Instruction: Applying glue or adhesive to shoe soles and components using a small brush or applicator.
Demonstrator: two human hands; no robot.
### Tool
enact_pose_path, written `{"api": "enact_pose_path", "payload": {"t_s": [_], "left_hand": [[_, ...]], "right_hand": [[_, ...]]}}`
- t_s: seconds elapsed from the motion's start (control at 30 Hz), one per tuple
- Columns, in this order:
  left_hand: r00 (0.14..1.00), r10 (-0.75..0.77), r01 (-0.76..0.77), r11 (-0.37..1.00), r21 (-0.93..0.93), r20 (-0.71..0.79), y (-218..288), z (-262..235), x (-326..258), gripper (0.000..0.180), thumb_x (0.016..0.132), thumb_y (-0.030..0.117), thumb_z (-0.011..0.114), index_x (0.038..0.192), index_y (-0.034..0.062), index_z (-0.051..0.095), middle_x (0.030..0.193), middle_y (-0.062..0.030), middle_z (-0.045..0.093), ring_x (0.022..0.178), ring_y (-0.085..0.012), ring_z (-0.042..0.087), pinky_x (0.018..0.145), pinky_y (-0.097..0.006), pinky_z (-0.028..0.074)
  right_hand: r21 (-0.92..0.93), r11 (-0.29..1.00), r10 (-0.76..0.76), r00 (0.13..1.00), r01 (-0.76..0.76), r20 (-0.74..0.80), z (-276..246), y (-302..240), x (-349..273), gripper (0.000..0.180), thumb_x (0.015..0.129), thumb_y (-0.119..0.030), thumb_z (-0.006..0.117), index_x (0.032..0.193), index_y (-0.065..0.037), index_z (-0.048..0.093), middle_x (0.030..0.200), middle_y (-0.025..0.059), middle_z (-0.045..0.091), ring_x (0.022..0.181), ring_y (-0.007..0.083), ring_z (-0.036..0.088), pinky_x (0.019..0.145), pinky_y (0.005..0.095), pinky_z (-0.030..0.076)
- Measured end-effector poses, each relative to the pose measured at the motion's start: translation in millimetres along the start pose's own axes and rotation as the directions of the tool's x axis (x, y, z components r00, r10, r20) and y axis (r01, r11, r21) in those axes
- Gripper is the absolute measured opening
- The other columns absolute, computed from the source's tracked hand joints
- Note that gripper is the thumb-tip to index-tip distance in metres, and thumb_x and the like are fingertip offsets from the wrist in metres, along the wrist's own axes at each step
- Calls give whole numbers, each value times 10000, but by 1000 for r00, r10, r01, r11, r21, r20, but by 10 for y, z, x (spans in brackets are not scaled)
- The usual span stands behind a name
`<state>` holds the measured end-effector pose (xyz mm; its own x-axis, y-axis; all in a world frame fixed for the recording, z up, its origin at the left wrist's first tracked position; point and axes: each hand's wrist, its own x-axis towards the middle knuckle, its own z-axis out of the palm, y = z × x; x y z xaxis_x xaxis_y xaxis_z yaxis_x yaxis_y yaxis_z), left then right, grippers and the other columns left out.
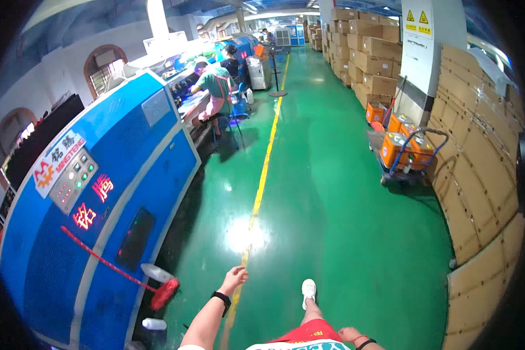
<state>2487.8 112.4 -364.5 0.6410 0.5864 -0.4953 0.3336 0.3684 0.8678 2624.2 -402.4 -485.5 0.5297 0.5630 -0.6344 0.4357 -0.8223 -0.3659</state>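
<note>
Neither hand holds anything: the left hand [234, 277] hangs forward over the floor with its fingers loosely curled and empty, a black wristband [221, 300] on the wrist, while the right hand [350, 334] lies low beside the hip, only partly in view at the bottom edge, so whether its fingers are spread or closed cannot be told. The thing nearest the left hand is a red broom [118, 265], which leans with its long red handle against the blue machine housing [108, 192] and its bristle head resting on the floor, near the hand but clearly apart from it. Two white plastic bottles lie at the foot of the housing: one [156, 272] just beside the broom head, the other [153, 324] lower, near the bottom edge. The person's white shoe [308, 290] is set down on the green floor [338, 204], right of the yellow floor line [262, 175] that runs up the aisle. Further up the aisle, a co-worker in a green shirt [217, 87] stands at a workbench on the left. On the right, a cart with orange containers [405, 149] stands against flattened cardboard sheets [478, 151], with stacked cardboard boxes [367, 46] behind it.
</note>
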Motion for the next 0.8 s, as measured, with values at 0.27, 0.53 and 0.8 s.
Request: {"api": "enact_pose_path", "payload": {"t_s": [0.27,0.53,0.8], "left_hand": [[924,-368,348,922,-172,-101,-291,-287,960,335,835,194,577,1115,14,539,855,-36,607,654,-130,579,524,-246,460],[930,-199,193,980,-49,-309,326,-182,2276,150,805,226,527,770,87,571,696,-78,556,642,-209,558,537,-351,449],[953,-123,189,957,222,-278,1660,-395,5281,195,736,246,529,616,94,559,542,-73,517,502,-188,514,462,-331,402]], "right_hand": [[34,999,-9,993,5,121,-2050,-509,2005,315,797,-318,527,895,-39,637,871,208,623,871,370,581,741,429,454],[23,997,-73,995,75,-69,-4123,-1421,4768,239,773,-274,541,922,-142,674,900,120,656,869,298,611,807,375,478],[-21,954,-300,954,299,-14,-5154,-1914,6500,248,798,-295,528,887,-97,647,888,152,640,856,318,601,765,397,466]]}}
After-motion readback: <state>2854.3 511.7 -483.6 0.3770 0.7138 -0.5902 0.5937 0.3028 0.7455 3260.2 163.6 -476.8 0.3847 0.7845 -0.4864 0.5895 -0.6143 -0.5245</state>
